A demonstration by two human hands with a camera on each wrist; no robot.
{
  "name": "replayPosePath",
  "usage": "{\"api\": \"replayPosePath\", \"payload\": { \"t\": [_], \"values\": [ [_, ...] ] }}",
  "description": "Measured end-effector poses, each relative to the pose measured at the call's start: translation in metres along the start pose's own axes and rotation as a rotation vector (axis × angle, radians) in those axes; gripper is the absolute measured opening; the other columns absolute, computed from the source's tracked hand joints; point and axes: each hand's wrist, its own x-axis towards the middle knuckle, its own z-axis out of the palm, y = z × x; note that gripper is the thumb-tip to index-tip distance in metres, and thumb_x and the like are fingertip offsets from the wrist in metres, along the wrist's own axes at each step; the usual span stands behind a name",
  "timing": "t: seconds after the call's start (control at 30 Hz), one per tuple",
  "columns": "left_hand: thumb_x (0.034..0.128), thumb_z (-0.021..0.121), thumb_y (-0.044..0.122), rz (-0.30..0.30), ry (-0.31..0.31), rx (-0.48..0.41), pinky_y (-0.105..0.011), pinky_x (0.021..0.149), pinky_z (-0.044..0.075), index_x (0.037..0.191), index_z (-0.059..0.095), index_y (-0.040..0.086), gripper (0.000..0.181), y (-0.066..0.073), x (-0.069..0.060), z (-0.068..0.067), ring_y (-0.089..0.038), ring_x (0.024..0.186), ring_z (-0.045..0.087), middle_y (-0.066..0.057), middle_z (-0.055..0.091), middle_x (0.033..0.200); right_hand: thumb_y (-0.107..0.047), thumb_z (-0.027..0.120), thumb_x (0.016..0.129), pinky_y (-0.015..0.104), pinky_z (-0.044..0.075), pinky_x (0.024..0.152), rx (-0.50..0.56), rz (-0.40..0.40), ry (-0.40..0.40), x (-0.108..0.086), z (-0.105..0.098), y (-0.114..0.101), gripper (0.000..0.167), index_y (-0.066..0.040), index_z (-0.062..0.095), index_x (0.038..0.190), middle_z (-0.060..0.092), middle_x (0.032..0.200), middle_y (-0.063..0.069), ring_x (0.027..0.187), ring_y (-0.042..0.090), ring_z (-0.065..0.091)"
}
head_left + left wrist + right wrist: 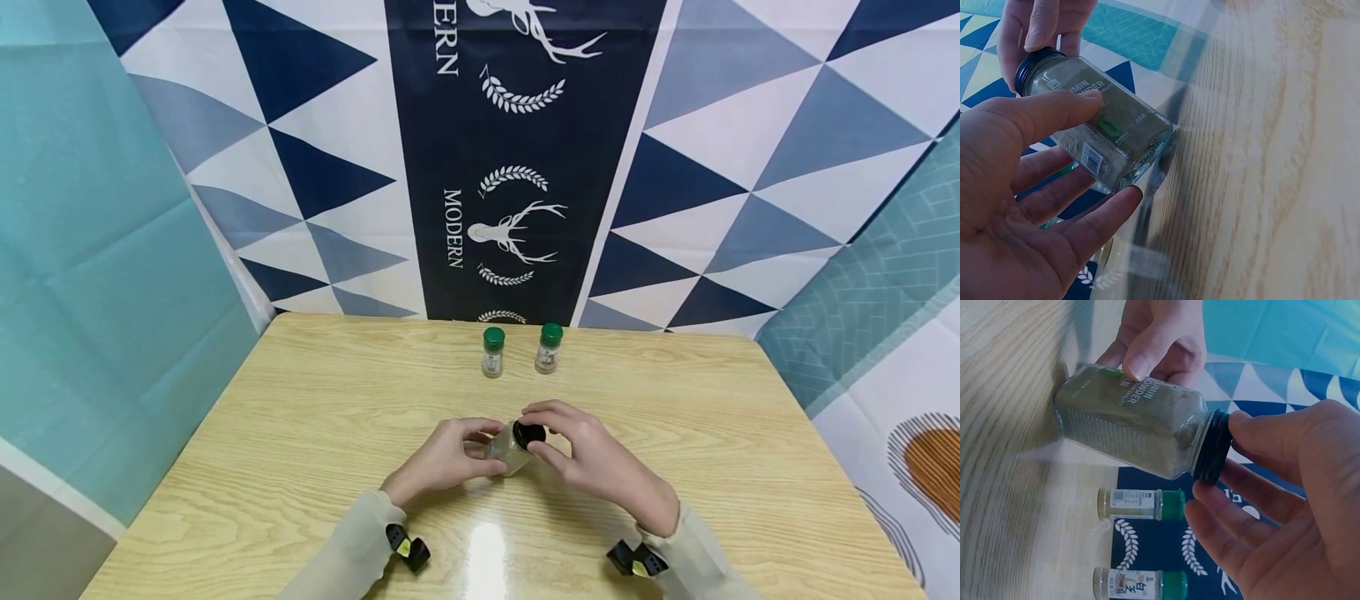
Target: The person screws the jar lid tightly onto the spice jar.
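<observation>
A clear square jar (1129,419) of brownish powder, lettered "UMIN POWDER" where it shows, leans over with its black cap (529,435) toward the right. My left hand (450,454) holds the jar's body, thumb on one face and fingers behind it. On the other side, my right hand (592,450) grips the black cap between thumb and fingers. The cap sits on the jar's neck. Whether the jar's base touches the table I cannot tell.
Two small green-capped spice jars stand upright toward the table's back edge, a left one (492,360) and a right one (548,354). Patterned cloth (345,167) hangs behind the wood-grain table (337,375). Each sleeve has a small black device at the wrist.
</observation>
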Motion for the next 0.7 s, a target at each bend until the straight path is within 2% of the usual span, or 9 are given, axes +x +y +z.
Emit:
{"api": "replayPosePath", "payload": {
  "t": [0.4,0.57,0.7],
  "values": [
    [0.0884,0.084,0.02,0.009,0.004,0.0,-0.022,0.091,0.059,0.133,0.067,0.012,0.048,-0.0012,0.0001,0.0005,-0.025,0.12,0.066,-0.006,0.068,0.131,-0.026,0.076,0.095,0.041,0.061,0.094,-0.029,0.092,0.002,0.0016,-0.0008,-0.0022,0.03,-0.011,0.071,0.121,0.07,0.123,0.002,0.112,0.019,0.069],
    [0.088,0.084,0.019,0.01,0.003,0.002,-0.022,0.091,0.059,0.133,0.068,0.012,0.048,-0.001,0.0,0.0006,-0.025,0.12,0.066,-0.006,0.068,0.13,-0.036,0.074,0.096,0.049,0.057,0.101,-0.041,0.141,0.004,-0.0003,-0.0008,-0.0016,0.051,-0.01,0.062,0.139,0.065,0.138,0.009,0.126,0.029,0.064],
    [0.0882,0.084,0.019,0.009,0.003,0.009,-0.022,0.091,0.059,0.133,0.067,0.012,0.049,-0.0007,-0.0001,0.0006,-0.026,0.12,0.066,-0.007,0.068,0.131,-0.038,0.074,0.096,0.054,0.052,0.107,-0.034,0.113,0.012,-0.0008,-0.0018,-0.0009,0.067,-0.012,0.049,0.152,0.054,0.153,0.012,0.138,0.034,0.055]
  ]
}}
